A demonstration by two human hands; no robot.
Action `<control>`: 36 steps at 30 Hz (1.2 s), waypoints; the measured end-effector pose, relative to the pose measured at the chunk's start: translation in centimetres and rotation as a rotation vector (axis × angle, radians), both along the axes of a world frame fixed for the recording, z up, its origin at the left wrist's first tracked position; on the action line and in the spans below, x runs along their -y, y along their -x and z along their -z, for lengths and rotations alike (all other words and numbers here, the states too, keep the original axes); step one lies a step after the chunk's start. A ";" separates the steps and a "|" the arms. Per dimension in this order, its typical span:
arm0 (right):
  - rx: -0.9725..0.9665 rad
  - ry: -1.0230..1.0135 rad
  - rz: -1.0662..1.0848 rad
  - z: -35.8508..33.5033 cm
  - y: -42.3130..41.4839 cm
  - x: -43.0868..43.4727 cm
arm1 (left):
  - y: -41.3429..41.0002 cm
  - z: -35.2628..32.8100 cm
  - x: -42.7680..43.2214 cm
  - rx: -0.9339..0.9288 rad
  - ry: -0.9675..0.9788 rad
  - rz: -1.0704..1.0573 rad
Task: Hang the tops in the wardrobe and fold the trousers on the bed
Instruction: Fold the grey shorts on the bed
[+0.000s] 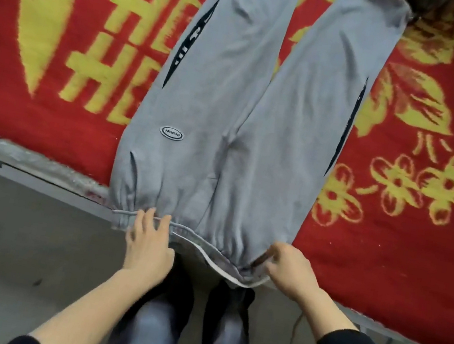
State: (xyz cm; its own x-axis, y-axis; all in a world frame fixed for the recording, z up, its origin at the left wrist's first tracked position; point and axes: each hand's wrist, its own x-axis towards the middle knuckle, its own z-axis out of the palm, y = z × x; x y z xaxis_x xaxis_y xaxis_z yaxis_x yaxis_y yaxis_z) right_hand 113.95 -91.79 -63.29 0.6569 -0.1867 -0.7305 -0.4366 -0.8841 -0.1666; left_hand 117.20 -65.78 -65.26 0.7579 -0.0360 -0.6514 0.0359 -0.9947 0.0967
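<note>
Grey trousers [230,106] lie spread flat on the bed, legs pointing away from me, with dark side pockets and an oval logo patch. The elastic waistband hangs over the bed's near edge. My left hand [148,246] rests on the left part of the waistband with its fingers straight. My right hand [291,271] pinches the right end of the waistband between thumb and curled fingers.
A red blanket [61,39] with yellow letters and flowers covers the bed. The grey bed frame edge [38,179] runs across the left. Below it are a pale floor [8,270] and my own legs [193,331]. A dark garment [428,4] lies at the top right.
</note>
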 end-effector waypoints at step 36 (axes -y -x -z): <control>0.602 -0.722 0.848 -2.1 -24.5 -6.4 | -10.5 -2.9 -0.5 -0.313 0.686 -0.652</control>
State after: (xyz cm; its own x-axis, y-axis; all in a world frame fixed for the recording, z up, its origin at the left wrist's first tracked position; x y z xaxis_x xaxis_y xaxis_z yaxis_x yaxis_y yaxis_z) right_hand 138.45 -85.37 -61.21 0.7897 -0.3954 -0.4690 -0.5070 0.0096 -0.8619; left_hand 127.75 -65.29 -62.35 0.5611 -0.1176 -0.8194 0.6775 -0.5034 0.5362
